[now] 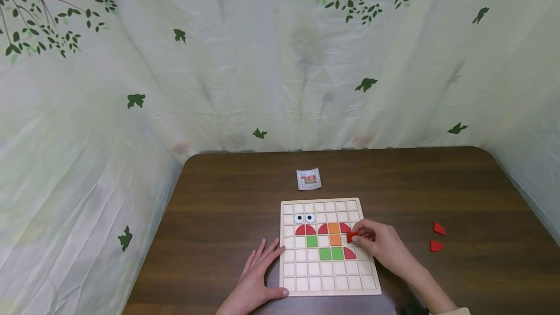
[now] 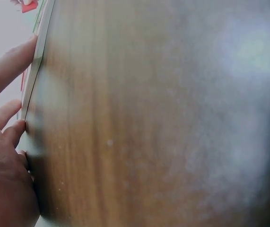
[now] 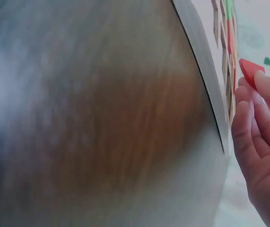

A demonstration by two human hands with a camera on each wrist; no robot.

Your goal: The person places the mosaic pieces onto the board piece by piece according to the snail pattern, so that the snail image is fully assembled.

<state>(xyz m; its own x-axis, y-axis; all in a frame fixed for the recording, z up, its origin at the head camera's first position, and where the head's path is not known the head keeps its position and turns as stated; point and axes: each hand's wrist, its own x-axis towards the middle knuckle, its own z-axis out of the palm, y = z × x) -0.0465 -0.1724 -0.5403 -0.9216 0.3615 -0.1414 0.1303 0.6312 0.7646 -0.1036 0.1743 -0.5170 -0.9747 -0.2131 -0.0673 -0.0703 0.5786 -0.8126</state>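
A pale wooden grid board (image 1: pixel 302 270) lies on the table in the head view. My right hand (image 1: pixel 385 247) pinches a red quarter-circle tile (image 3: pixel 251 71) between thumb and fingers, over the board's right side, beside the lower orange square (image 1: pixel 335 240). Along the board's left edge rests my left hand (image 1: pixel 255 281), fingers extended, with thumb and fingertips at the rim. Set in the grid are two round eye pieces (image 1: pixel 304 218), several red quarter-circles (image 1: pixel 310 229), two orange squares and several green squares (image 1: pixel 325 253). In the left wrist view, fingers (image 2: pixel 12 61) meet the board's side.
Two more red quarter-circle tiles (image 1: pixel 439 228) lie on the brown table (image 1: pixel 227 198), right of my right hand. Behind the board is a small card (image 1: pixel 308 179) with a coloured picture on a grid. A leaf-patterned curtain (image 1: pixel 280 62) hangs behind the table's far edge.
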